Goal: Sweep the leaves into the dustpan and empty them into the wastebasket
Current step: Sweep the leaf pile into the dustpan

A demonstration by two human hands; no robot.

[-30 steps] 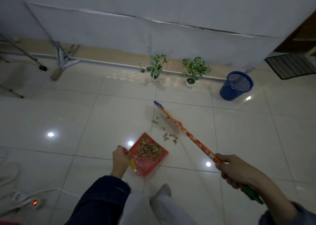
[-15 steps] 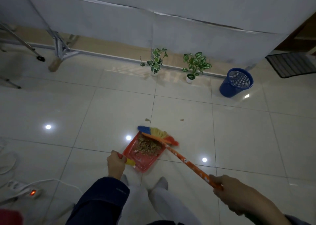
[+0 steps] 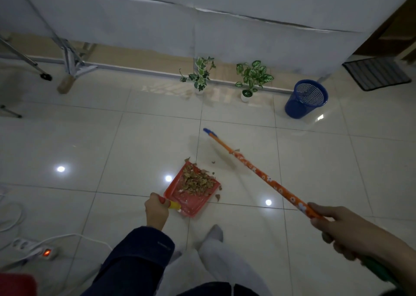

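Centrally, left hand (image 3: 157, 212) grasps red dustpan (image 3: 193, 194) holding dry leaves (image 3: 196, 180); right hand (image 3: 342, 230) grips floral orange broom (image 3: 258, 171); blue wastebasket (image 3: 304, 99) at two o'clock; no legible writing.

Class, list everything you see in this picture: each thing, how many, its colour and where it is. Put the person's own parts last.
Dustpan: one, red, on the floor, centre.
Leaves: brown pile in the dustpan; a few scattered beside it.
Broom: one, orange flowered handle, slanting to the right of the dustpan.
Wastebasket: one, blue mesh, far right by the wall.
Potted plants: two, green, along the wall.
Power strip: one, white, lower left.
Mat: one, dark, upper right.
Left hand: on the dustpan's grip.
Right hand: on the broom handle.
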